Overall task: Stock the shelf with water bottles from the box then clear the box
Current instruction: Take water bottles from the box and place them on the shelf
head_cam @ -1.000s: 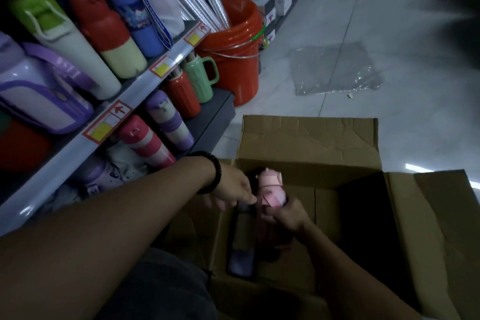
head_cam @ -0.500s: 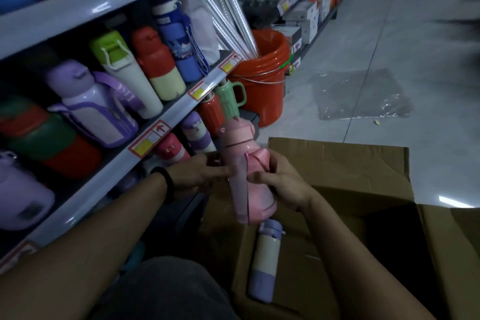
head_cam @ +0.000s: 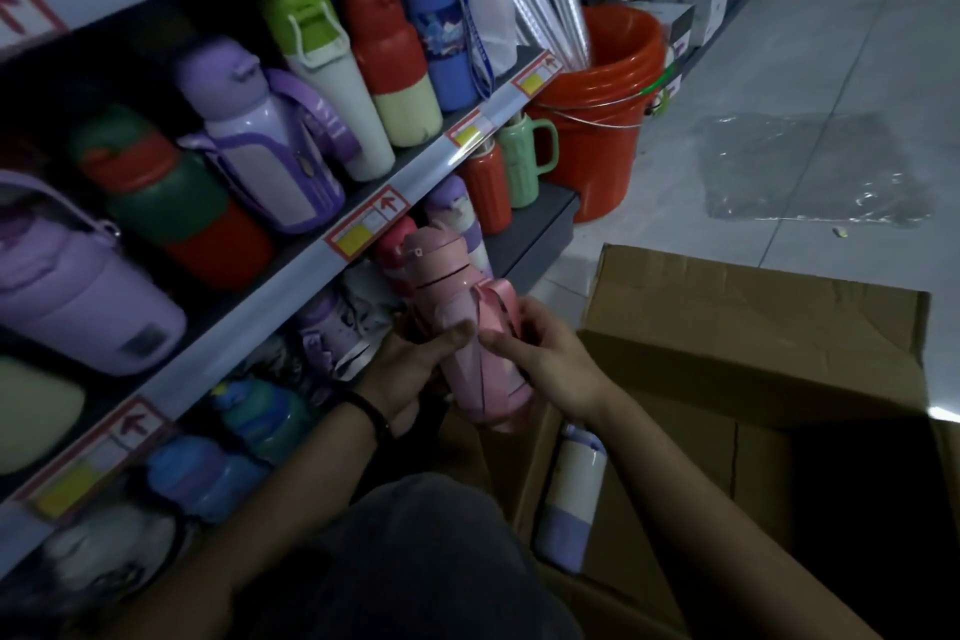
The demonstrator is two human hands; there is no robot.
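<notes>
- The pink plastic water bottle with a flip lid was down inside the brown cardboard box a second ago. It is now lifted clear to the centre of the frame, with its lid tilted toward the shelving.
- Your left hand has its grip wrapped round the bottle's body from the left. Your right hand clasps it from the right, near the strap.
- The lower tier of the grey metal shelf, just above the bottle, looks crowded, so you will probably need to find a gap.
- A white-and-lilac bottle lies in the box at lower centre, so stocking isn't finished and the box can't be cleared yet.
</notes>
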